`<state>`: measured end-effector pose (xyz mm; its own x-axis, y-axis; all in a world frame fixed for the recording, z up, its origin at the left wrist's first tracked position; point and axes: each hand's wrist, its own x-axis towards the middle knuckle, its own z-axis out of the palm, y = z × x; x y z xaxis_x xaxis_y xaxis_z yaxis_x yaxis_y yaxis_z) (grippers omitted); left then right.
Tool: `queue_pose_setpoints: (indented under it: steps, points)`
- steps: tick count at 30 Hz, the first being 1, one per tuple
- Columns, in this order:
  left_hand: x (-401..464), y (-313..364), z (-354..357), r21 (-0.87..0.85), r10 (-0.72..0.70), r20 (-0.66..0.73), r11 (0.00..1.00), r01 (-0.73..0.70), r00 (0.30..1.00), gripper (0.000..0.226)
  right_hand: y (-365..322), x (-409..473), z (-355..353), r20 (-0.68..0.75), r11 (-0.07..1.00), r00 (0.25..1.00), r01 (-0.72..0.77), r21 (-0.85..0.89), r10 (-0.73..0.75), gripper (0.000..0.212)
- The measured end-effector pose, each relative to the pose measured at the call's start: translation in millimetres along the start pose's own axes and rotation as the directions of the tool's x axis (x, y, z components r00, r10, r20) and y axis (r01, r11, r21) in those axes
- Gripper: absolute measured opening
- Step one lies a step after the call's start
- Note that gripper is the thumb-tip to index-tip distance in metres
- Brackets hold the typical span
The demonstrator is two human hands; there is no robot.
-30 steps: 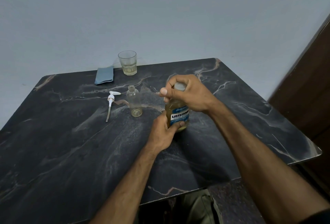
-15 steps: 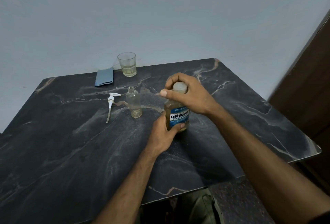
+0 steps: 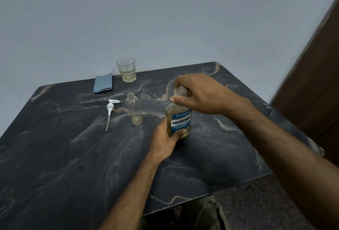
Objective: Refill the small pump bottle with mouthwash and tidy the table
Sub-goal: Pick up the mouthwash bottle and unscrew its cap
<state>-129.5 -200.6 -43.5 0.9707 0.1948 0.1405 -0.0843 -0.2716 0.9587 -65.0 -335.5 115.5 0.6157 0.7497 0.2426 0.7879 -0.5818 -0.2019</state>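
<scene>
A mouthwash bottle with amber liquid and a blue label stands near the middle of the dark marble table. My left hand grips its lower body from the left. My right hand curls over the top and holds the translucent cap. To the left stands the small clear bottle, open at the neck and nearly empty. Its white pump head with dip tube lies flat on the table further left.
A drinking glass with a little pale liquid stands at the table's far edge by the wall. A folded blue cloth lies beside it. A dark wooden panel rises at the right.
My right hand has turned on the cap, its fingers shifting round it. The bottle and my left hand stay in place.
</scene>
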Motion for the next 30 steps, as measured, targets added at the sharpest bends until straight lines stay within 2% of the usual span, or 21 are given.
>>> queue_pose_setpoints:
  steps: [3, 6, 10, 13, 16, 19, 24, 27, 30]
  points:
    - [-1, -1, 0, 0.005, 0.013, -0.001, 1.0, -0.013, 1.0, 0.04, -1, -3, -3, 0.025, 0.999, 0.999, 0.041, 0.033, -0.042, 0.029]
    - [-1, 0, 0, 0.005, 0.01, 0.001, 1.0, -0.01, 1.0, 0.041, -3, -1, -9, 0.1, 0.997, 0.994, 0.036, 0.064, -0.042, 0.029]
    - [-1, -1, 0, 0.005, 0.006, 0.013, 1.0, -0.006, 1.0, 0.042, -1, -1, -15, 0.096, 0.995, 0.993, 0.058, 0.08, -0.066, 0.045]
    - [0, 0, 0, 0.006, -0.007, 0.018, 1.0, 0.007, 1.0, 0.042, 0, 1, -14, 0.013, 0.999, 1.0, 0.014, -0.049, -0.013, 0.059]
    - [-1, 1, 0, 0.0, -0.016, 0.017, 1.0, 0.016, 1.0, 0.04, -2, 5, -14, -0.01, 0.987, 1.0, 0.023, -0.156, -0.024, 0.042]
    - [-1, 1, 0, 0.002, -0.015, 0.011, 1.0, 0.015, 1.0, 0.042, -7, 5, -16, 0.031, 0.996, 0.998, 0.061, -0.067, -0.059, 0.026]
    - [-1, 0, 0, 0.007, -0.014, 0.004, 1.0, 0.013, 1.0, 0.042, -8, 0, -16, 0.086, 0.991, 0.991, 0.088, 0.105, -0.098, 0.037]
    - [0, -1, 0, 0.004, -0.006, 0.006, 1.0, 0.006, 1.0, 0.045, -6, -1, -12, 0.044, 0.995, 0.996, 0.069, 0.066, -0.072, 0.048]
    - [0, -1, 0, -0.006, -0.001, 0.005, 1.0, 0.001, 1.0, 0.046, -6, 2, -12, 0.034, 0.999, 0.999, 0.043, -0.014, -0.042, 0.037]
